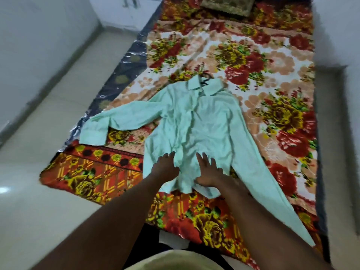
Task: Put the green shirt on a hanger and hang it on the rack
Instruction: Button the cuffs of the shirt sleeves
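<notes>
Green shirt (194,121) lies on floral blanket (272,61); both hands' grips released, flat on hem.

A bedroom in a home is shown. A low mattress wrapped in clear glossy plastic (124,75) is laid directly on a pale, shiny tiled floor (48,145) and is covered by a plush blanket printed with red and yellow flowers (272,117). An olive-gold patterned cushion (228,5) is placed at its far end. Plain white walls (39,36) are seen around it, and white cupboard doors with metal handles (128,2) are visible beyond.
</notes>
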